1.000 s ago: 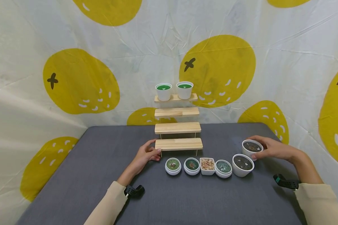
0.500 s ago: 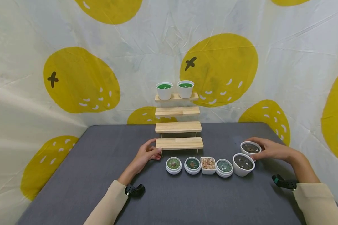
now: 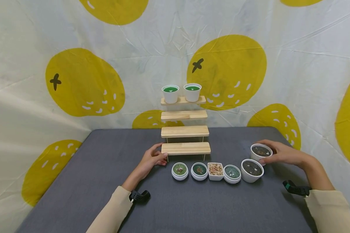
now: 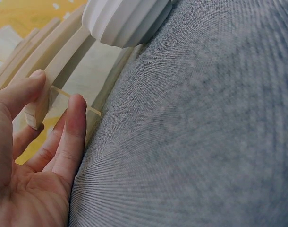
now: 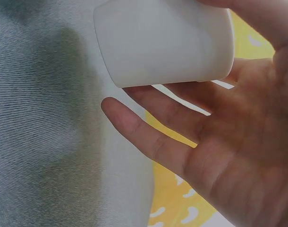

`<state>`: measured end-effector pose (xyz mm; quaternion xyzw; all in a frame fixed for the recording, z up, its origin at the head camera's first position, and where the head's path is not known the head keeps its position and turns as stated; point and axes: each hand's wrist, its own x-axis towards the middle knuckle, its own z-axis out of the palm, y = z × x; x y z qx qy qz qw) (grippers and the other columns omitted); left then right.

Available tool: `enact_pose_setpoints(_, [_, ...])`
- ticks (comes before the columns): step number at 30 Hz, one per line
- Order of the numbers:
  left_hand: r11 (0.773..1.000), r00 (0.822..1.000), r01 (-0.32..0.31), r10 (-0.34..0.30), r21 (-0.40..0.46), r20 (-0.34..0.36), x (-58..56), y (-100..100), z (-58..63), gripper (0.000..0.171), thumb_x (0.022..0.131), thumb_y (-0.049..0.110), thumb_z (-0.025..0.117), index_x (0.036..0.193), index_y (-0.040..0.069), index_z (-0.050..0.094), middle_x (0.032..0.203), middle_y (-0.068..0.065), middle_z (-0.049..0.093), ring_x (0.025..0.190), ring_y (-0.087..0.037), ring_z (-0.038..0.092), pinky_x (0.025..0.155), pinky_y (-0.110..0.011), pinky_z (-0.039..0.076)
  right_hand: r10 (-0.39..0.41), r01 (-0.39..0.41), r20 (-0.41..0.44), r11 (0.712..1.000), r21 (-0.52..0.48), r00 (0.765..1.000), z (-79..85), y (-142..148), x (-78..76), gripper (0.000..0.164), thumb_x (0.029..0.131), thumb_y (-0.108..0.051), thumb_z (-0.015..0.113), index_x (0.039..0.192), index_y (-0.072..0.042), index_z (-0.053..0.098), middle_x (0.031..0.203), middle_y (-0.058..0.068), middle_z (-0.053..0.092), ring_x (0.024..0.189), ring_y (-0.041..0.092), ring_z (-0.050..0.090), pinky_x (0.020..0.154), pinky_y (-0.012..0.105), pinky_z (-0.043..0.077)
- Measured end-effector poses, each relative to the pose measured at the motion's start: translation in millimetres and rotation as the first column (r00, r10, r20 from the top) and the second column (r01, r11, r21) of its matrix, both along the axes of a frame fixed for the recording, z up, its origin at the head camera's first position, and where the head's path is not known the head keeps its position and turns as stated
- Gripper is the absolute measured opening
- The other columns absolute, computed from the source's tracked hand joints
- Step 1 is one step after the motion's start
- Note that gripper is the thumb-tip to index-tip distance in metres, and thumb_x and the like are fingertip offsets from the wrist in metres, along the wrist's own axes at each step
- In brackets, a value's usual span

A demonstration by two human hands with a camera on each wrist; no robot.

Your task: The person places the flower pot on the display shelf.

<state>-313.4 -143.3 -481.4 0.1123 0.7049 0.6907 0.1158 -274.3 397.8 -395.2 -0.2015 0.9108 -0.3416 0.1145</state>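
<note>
Square dish (image 3: 215, 178) is holding pinkish gravel (image 3: 215, 169). Left hand (image 3: 148, 161) is pinching lowest wooden shelf (image 3: 186, 148); right hand (image 3: 283, 153) is gripping farther dark-filled cup (image 3: 260, 151) near right edge of tabletop (image 3: 210, 207). Two green-filled cups (image 3: 171, 96) are occupying top shelf (image 3: 181, 101).

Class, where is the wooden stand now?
In the head view, the wooden stand is central, behind the row of pots and right of the left hand gripping its lowest step.

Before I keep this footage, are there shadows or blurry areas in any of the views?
Head view: a soft shadow lies on the grey cloth beside the right sleeve; left wrist view: the backdrop at upper left looks blurred; right wrist view: a diffuse shadow darkens the cloth, and the white cup looks dim.
</note>
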Motion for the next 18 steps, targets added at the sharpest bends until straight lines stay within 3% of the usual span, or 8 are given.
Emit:
enact_pose_setpoints(6, [1.0,1.0,0.005,-0.005,-0.004,-0.003,-0.3,0.3,-0.2,0.077,0.098,0.02,0.073,0.161,0.007,0.031,0.099,-0.012,0.07,0.082,-0.019,0.073,0.075,-0.031,0.065,-0.036,0.037,-0.029,0.999,0.029,0.999,7.2,0.1,4.0,0.061,0.091,-0.024,0.075,0.146,-0.009,0.052,0.13,0.009,0.061,0.105,-0.002,0.054,0.082,0.024,0.05])
enact_pose_setpoints(18, [1.0,1.0,0.001,-0.001,-0.011,0.001,-0.2,0.2,0.2,0.077,0.098,0.02,0.073,0.161,0.006,0.031,0.097,-0.009,0.07,0.081,-0.018,0.073,0.075,-0.032,0.065,-0.021,0.022,-0.06,1.0,0.008,0.998,18.4,-8.6,9.1,0.059,0.09,-0.022,0.077,0.143,-0.012,0.053,0.126,0.006,0.062,0.103,0.001,0.056,0.08,0.023,0.049])
